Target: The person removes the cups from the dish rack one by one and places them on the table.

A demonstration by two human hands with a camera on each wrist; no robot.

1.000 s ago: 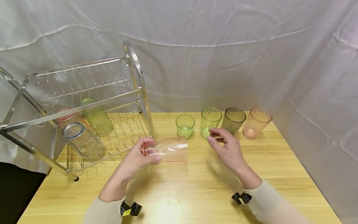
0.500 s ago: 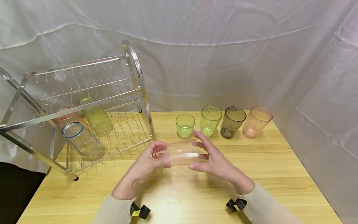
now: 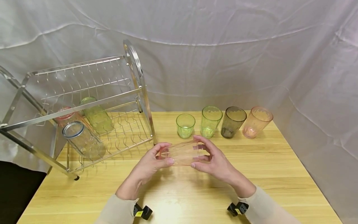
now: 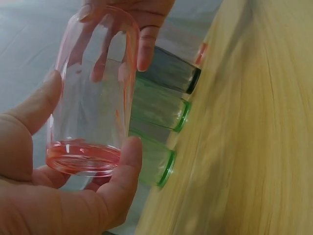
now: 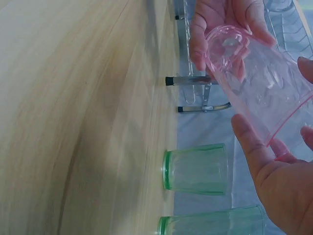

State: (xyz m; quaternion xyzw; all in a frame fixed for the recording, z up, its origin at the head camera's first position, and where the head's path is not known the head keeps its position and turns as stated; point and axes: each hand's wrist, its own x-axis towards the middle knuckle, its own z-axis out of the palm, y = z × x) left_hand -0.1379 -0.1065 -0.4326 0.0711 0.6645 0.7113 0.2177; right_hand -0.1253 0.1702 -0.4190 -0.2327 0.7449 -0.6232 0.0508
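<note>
A clear pink drinking glass (image 3: 183,153) lies sideways in the air above the table, its base to the left and its rim to the right. My left hand (image 3: 152,163) grips it around the thick reddish base, seen closely in the left wrist view. At the rim end, my right hand (image 3: 215,160) holds the glass between thumb and fingers. Some of the right fingers show through the glass wall in the left wrist view. Behind the hands stand a short green glass (image 3: 185,126), a taller green glass (image 3: 211,122), a dark grey glass (image 3: 233,122) and an orange-pink glass (image 3: 256,122).
At left a two-tier metal dish rack (image 3: 112,100) stands on the wooden table (image 3: 179,193). Its lower tier holds a tilted clear glass with a blue rim (image 3: 84,141), a green glass (image 3: 98,116) and a red-tinted glass (image 3: 67,116). A grey cloth (image 3: 195,62) hangs behind.
My left hand has carried the pink glass to the right. My right hand has come left and down from near the taller green glass and taken hold of the rim end.
</note>
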